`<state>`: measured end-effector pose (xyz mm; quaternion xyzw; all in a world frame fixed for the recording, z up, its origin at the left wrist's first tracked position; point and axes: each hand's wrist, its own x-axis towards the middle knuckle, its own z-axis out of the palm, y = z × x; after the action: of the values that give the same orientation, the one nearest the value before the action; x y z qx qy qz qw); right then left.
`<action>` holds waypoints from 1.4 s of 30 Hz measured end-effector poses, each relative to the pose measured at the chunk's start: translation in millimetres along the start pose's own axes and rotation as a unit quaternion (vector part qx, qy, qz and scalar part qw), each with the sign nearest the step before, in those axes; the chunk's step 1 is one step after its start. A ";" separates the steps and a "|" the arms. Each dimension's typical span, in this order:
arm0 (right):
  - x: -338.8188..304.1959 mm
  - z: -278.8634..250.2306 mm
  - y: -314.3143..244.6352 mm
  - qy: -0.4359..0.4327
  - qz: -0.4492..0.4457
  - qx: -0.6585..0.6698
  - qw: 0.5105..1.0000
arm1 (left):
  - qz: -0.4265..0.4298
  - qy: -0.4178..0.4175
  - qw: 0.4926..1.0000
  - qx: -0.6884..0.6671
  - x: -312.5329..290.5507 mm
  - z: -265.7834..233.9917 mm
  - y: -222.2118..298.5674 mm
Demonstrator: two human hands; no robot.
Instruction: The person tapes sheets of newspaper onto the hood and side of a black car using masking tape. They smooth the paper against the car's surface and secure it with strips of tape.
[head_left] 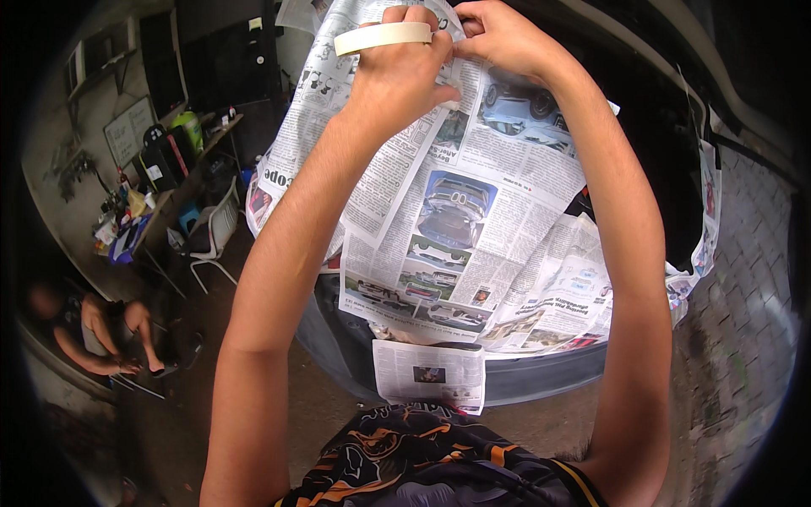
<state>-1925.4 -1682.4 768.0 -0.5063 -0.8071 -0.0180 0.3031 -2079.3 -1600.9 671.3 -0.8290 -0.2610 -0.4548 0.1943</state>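
Overlapping newspaper sheets (515, 211) cover the curved dark surface in front of me, which looks like part of a vehicle. My left hand (399, 72) rests at their far part with fingers curled and thumb stretched out to the right. A cream roll of masking tape (383, 38) sits around the fingers of that hand, seen edge-on. Close beside it, my right hand (507, 38) has thumb and fingers pinched together at a sheet's edge. What lies between those fingertips is too small to make out. One smaller newspaper piece (429, 374) hangs down over the near side.
A grey bumper-like rim (541, 378) curves along the near side. More newspaper (708, 211) edges a dark opening at right. On the left stand a cluttered table (152, 215) and a white chair (221, 224); a person (106, 334) sits low nearby. Paving (752, 338) lies far right.
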 end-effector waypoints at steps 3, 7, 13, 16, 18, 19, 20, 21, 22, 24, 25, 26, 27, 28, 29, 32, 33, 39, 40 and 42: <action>3.2 -4.1 1.7 -0.054 0.002 0.024 0.998 | 0.019 0.047 0.999 -0.002 -3.7 5.3 -5.6; 4.4 -11.6 14.2 -0.122 -0.042 0.033 0.991 | 0.024 0.017 1.000 -0.004 5.4 6.1 -8.1; 7.7 1.9 17.8 -0.077 -0.087 0.029 0.993 | 0.024 0.119 0.991 0.054 -1.1 31.0 -17.0; 6.9 3.3 12.7 -0.064 -0.050 0.013 0.997 | -0.015 0.102 0.995 0.006 -4.7 28.9 -14.0; 7.2 1.5 13.4 -0.057 -0.015 0.010 0.998 | -0.057 0.045 0.997 -0.033 -6.6 22.1 -8.1; 8.3 -0.2 14.9 -0.053 -0.023 -0.005 0.998 | -0.066 0.059 0.996 -0.029 -5.0 20.7 -5.9; 9.1 -1.9 17.1 -0.050 -0.031 -0.020 0.998 | -0.074 0.073 0.994 -0.025 -2.9 20.1 -3.5; 10.1 -3.2 18.5 -0.047 -0.040 -0.036 0.997 | -0.082 0.087 0.993 -0.021 -0.7 19.4 -2.5; 10.8 -0.4 16.5 -0.045 -0.033 -0.044 0.997 | -0.102 0.052 0.992 -0.053 -1.3 19.1 -4.5; 11.6 4.9 8.8 -0.040 -0.020 -0.062 0.997 | -0.142 -0.018 0.983 -0.115 -3.0 18.3 -9.7; 9.6 4.6 5.9 -0.039 -0.022 -0.053 0.998 | -0.111 0.031 0.990 -0.075 -6.2 19.2 -9.5; 7.1 4.1 2.9 -0.039 -0.024 -0.045 0.998 | -0.080 0.080 0.993 -0.035 -11.7 20.1 -7.9; 5.7 4.3 1.8 -0.039 -0.026 -0.036 0.998 | -0.048 0.129 0.990 0.005 -16.9 21.6 -6.7; 5.6 6.2 5.8 -0.034 -0.034 -0.029 0.998 | -0.047 0.124 0.991 0.008 -21.1 23.6 -5.3; 7.2 9.4 13.4 -0.029 -0.042 -0.022 0.998 | -0.046 0.119 0.992 0.010 -25.4 26.8 -4.2; 6.9 14.4 13.9 -0.021 -0.066 -0.022 0.997 | -0.054 0.130 0.990 0.012 -40.9 39.0 -3.8; 6.4 16.1 12.0 -0.019 -0.074 -0.026 0.997 | -0.059 0.137 0.989 0.012 -46.1 43.3 -4.4; 6.1 8.4 6.3 0.019 -0.007 -0.084 0.996 | -0.077 0.133 0.986 -0.063 -51.0 46.5 -4.0; 7.3 7.4 10.2 0.005 -0.016 -0.058 0.998 | -0.083 0.138 0.984 -0.072 -51.4 46.5 -3.1; 12.2 3.3 20.4 -0.023 -0.035 -0.005 0.999 | -0.076 0.142 0.984 -0.079 -46.6 48.3 -4.3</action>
<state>-1913.8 -1661.5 765.8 -0.4794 -0.8309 -0.0210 0.2816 -2071.3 -1582.4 607.1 -0.7464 -0.2561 -0.6007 0.1282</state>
